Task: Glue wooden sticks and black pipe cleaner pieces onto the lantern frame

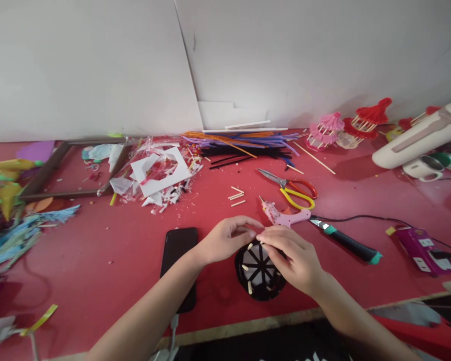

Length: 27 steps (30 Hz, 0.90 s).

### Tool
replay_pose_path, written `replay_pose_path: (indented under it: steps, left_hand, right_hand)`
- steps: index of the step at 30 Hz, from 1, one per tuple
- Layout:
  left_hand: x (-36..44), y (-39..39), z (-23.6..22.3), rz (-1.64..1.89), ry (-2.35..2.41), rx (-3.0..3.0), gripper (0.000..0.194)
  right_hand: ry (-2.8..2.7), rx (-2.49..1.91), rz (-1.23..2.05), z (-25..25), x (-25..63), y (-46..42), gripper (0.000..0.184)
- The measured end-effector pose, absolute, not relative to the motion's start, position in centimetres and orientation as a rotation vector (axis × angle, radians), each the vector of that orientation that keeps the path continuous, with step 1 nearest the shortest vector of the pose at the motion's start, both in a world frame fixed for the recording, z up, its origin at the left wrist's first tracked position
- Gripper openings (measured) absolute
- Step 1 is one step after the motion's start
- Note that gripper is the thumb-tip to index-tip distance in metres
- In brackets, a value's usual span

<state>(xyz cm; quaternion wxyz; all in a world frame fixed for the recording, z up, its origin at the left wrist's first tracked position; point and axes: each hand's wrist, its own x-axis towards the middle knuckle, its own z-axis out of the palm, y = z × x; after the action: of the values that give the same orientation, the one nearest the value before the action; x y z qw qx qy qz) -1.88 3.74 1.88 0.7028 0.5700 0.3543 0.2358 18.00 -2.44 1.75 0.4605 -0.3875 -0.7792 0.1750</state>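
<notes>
A black round piece [262, 295] with spokes over a pale disc lies on the table below my hands. Short pale sticks [245, 267] stand up along its left side. My left hand [229, 238] is at its far edge, thumb and fingers drawn together; what they hold, if anything, is hidden. My right hand [295, 255] covers the far right of the rim. Its thumb and fingers are pinched at a small pale stick end [262, 242]. Just beyond my hands lies a pink glue gun [291, 217].
Pliers [285, 185], a cutter knife [351, 244], loose sticks [237, 196] and a phone [178, 250] surround the work. Behind are fuzzy craft stems [240, 143], paper scraps [161, 170] and pink and red ornaments [325, 131]. A mug [423, 168] stands right, near a purple box [423, 250].
</notes>
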Motion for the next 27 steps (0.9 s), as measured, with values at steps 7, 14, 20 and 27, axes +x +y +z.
replay_pose_path:
  steps: [7,14,20,27]
  left_hand:
    - [-2.2,3.4,1.6,0.542,0.812,1.229,0.028]
    - [-2.3,2.6,1.9,0.581,0.851,1.233,0.027]
    - [-2.2,2.2,2.0,0.602,0.832,1.248,0.025]
    - [-2.0,2.1,1.6,0.594,0.87,1.226,0.025]
  right_hand:
    - [-1.948,-1.049,0.425,1.6,19.3,-3.3,0.05]
    - [-1.952,-1.072,0.366,2.1,19.7,-3.3,0.043]
    - [-1.977,-0.983,0.366,3.4,17.8,-2.3,0.034]
    - [-1.938,-1.016,0.394,3.1,18.2,-2.3,0.025]
